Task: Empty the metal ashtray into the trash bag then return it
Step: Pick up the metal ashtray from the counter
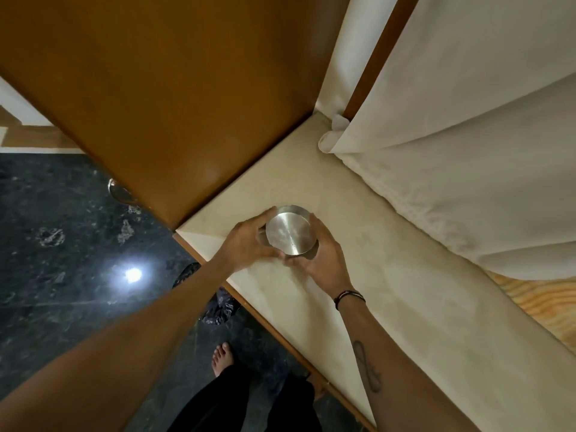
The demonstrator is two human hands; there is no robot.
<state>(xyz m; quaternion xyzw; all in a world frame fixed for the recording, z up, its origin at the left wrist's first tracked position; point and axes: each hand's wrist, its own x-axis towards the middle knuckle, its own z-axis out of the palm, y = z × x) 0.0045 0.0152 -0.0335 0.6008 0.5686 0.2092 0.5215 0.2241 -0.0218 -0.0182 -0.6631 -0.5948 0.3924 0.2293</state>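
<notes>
A round metal ashtray [289, 232] with a shiny flat face sits at the near corner of a cream ledge [358, 263]. My left hand [249, 241] wraps its left side with fingers curled around the rim. My right hand [321, 257] cups its right side and lower edge, thumb along the rim. Both hands grip it together. Whether it rests on the ledge or is slightly lifted is unclear. A dark crumpled trash bag [218, 304] lies on the floor just below the ledge edge, partly hidden by my left forearm.
A brown wooden panel [174, 98] rises behind the ledge. White curtains [467, 135] hang over its right side. Dark marble floor [62, 275] with a light reflection lies to the left. My bare foot [223, 358] and black trousers are below.
</notes>
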